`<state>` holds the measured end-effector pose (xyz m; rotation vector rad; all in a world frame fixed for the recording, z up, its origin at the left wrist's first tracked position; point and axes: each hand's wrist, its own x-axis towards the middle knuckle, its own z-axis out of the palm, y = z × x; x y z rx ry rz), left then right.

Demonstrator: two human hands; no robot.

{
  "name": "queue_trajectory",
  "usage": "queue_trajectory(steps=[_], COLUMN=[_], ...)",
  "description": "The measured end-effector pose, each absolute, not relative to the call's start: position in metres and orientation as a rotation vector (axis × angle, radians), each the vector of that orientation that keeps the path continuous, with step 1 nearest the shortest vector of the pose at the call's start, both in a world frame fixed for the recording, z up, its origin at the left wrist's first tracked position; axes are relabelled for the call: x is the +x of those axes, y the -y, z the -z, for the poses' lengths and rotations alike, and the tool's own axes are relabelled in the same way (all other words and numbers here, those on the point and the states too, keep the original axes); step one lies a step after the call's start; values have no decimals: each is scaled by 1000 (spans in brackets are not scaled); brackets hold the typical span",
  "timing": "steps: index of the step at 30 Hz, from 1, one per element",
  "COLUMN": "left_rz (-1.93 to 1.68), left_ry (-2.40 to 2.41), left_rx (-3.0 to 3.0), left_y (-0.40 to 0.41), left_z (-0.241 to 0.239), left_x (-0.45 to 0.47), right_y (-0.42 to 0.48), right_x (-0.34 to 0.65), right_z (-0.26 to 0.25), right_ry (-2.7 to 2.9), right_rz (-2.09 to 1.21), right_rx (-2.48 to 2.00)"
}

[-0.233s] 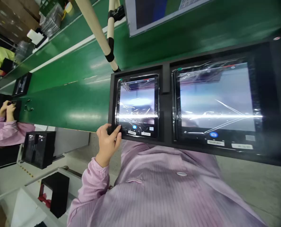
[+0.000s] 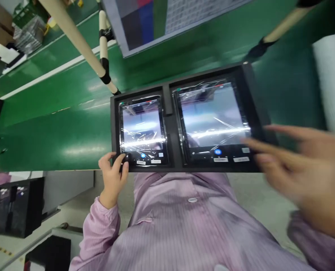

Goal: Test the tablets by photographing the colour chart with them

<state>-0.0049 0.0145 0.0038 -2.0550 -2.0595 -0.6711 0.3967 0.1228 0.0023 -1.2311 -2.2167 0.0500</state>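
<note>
Gripping tray corner — left hand, fingers

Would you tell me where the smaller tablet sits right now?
In the head view, the smaller tablet lies in the left bay of the black tray on the green belt, beside the larger tablet; the left hand grips the tray corner below it.
</note>
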Motion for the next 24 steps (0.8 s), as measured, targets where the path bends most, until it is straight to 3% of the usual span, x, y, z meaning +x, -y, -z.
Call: queue_trajectory(steps=[6, 12, 24], left_rz=[554, 678, 683], left_ry=[2036, 2405, 2503], left_rx=[-2211, -2160, -2118], left_y=[-89, -170, -223], left_z=[-27, -13, -10], left_x=[-17, -46, -7], right_y=[-110, -110, -138], right_x=[341, 339, 372], right_z=[0, 9, 23], right_ry=[2362, 2274, 2121], right_rz=[-70, -53, 69], right_rx=[-1082, -1032, -1043])
